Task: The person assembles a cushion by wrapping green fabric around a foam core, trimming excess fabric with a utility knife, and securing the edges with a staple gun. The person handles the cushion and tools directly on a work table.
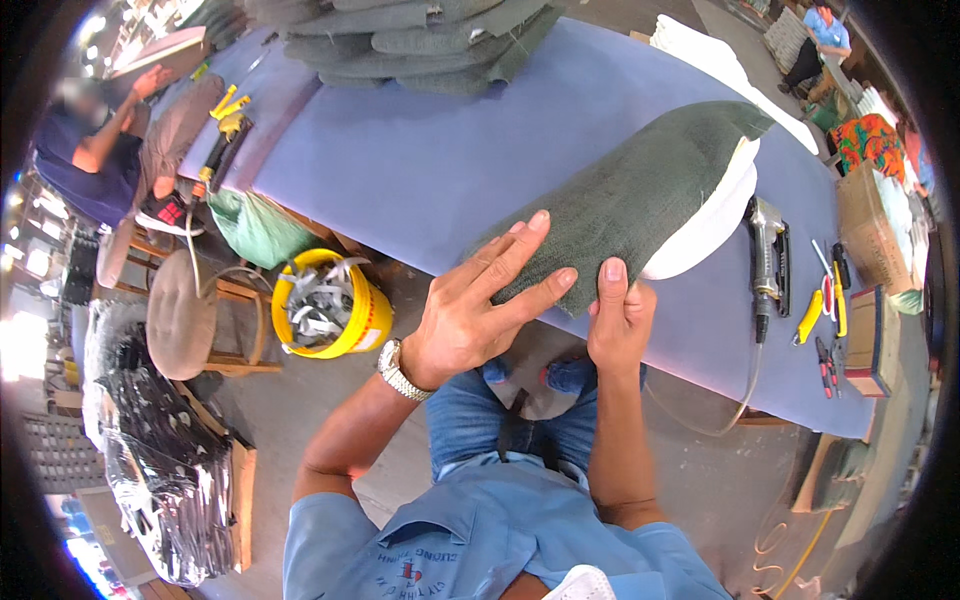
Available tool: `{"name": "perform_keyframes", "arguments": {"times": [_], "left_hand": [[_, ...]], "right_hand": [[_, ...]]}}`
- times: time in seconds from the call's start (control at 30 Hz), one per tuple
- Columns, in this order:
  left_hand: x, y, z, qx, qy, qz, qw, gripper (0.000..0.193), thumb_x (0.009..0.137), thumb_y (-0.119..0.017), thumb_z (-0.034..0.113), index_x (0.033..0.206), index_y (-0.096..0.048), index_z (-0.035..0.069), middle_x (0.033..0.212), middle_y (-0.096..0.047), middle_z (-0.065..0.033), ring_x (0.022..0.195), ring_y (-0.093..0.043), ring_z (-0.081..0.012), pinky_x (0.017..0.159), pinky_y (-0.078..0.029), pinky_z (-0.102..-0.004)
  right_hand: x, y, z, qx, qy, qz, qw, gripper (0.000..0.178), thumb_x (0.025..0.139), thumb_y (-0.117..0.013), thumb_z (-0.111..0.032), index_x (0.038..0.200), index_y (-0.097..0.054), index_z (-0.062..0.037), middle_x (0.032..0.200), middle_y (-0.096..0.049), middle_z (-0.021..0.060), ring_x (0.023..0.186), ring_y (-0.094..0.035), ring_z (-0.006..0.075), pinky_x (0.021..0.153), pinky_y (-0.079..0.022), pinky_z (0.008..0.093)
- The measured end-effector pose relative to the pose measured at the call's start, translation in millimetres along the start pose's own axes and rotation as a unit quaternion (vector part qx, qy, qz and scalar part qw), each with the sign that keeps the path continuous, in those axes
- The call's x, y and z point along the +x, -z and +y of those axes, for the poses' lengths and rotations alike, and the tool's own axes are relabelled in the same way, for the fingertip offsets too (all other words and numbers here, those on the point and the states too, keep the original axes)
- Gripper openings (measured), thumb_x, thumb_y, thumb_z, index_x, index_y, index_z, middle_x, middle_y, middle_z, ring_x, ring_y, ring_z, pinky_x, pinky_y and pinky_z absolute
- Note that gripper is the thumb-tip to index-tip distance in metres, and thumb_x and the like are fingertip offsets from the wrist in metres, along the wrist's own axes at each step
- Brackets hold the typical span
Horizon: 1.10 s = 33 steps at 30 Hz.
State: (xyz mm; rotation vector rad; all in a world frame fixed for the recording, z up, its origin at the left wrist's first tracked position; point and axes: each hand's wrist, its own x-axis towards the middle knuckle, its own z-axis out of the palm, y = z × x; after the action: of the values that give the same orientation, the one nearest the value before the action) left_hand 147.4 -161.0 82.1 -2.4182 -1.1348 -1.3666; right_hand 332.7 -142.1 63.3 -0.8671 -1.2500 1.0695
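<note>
A dark green fabric cover (pixel 640 185) lies over a white curved foam pad (pixel 705 225), whose edge shows on the right. Together they rest slantwise on the blue-grey table, with the near end reaching the table's front edge. My left hand (pixel 480 300) lies on the near end of the fabric, its fingers stretched and spread. With the thumb on top and the other fingers curled beneath, my right hand (pixel 622 315) grips the fabric's near right edge. A staple gun (pixel 766 255) with an air hose lies to the right of the pad.
Green fabric pieces (pixel 420 45) are stacked at the table's far side. Cutters and pliers (pixel 828 370) lie by the right edge. A yellow bucket (pixel 370 315) of scraps and a stool (pixel 182 315) stand left. Another person (pixel 95 150) sits beyond, near a second staple gun (pixel 222 150).
</note>
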Motion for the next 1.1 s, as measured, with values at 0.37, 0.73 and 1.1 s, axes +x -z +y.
{"name": "perform_keyframes", "arguments": {"times": [0.37, 0.73, 1.1], "left_hand": [[-14.5, -6.2, 8.5, 0.021, -0.016, -0.008, 1.0, 0.048, 0.076, -0.07, 0.01, 0.123, -0.074, 0.021, 0.144, -0.055, -0.0306, 0.112, -0.07, -0.0426, 0.09, -0.061, -0.046], [-6.7, -0.9, -3.2, -0.025, 0.045, -0.024, 0.998, 0.05, 0.078, -0.077, 0.005, 0.125, -0.072, 0.021, 0.142, -0.061, -0.0196, 0.121, -0.066, -0.039, 0.096, -0.058, -0.0434], [-2.0, 14.8, -32.1, -0.193, 0.142, 0.044, 0.97, 0.052, 0.08, -0.084, 0.002, 0.126, -0.059, 0.003, 0.136, -0.066, -0.0214, 0.126, -0.065, -0.0351, 0.103, -0.054, -0.0409]], "right_hand": [[-17.5, 6.9, 22.7, 0.003, 0.026, 0.049, 0.998, 0.052, 0.109, -0.054, -0.034, 0.064, -0.048, -0.0102, 0.057, -0.046, -0.0063, 0.053, -0.041, 0.0031, 0.048, -0.028, 0.0243], [0.9, -11.1, 1.7, -0.039, -0.025, 0.049, 0.998, 0.045, 0.11, -0.053, -0.032, 0.075, -0.061, -0.0055, 0.062, -0.055, -0.0039, 0.058, -0.048, 0.0044, 0.052, -0.037, 0.0234], [37.0, -40.1, -8.3, -0.011, 0.008, -0.023, 1.0, 0.051, 0.109, -0.056, -0.034, 0.074, -0.065, 0.0015, 0.062, -0.058, 0.0023, 0.059, -0.057, 0.0086, 0.055, -0.047, 0.0269]]}}
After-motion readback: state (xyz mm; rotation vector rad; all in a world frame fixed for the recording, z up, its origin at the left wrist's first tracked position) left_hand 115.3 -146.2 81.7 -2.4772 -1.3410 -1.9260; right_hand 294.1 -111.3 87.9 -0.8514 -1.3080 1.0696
